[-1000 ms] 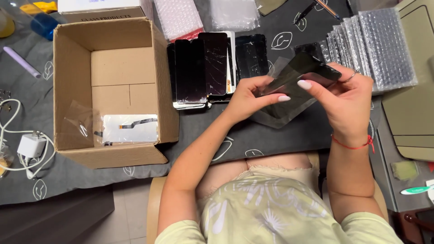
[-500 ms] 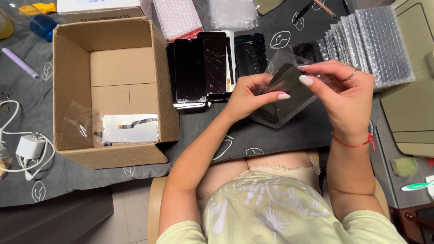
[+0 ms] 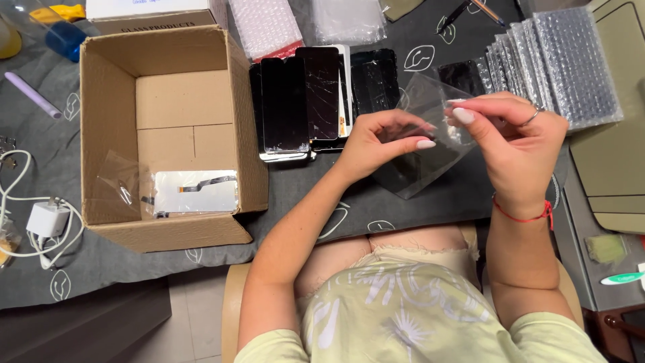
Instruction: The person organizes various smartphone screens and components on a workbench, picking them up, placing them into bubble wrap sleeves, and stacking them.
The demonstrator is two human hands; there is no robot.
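Both of my hands hold up a clear plastic sleeve over the dark patterned cloth. My left hand pinches its left edge and my right hand pinches its upper right edge. The sleeve looks see-through; I cannot tell whether anything is inside. Just behind my left hand lies a row of black phone screens, some of them cracked. An open cardboard box stands to the left, with a white panel and flex cable in a clear sleeve on its bottom.
A stack of bubble-wrap pouches leans at the back right, with more bubble wrap at the back. A white charger with cable and a purple pen lie left of the box. A tan mat lies at the right.
The dark screen panel I held with the sleeve a second ago no longer shows in my hands. Both hands have moved closer together on the sleeve, now pinching its edges.
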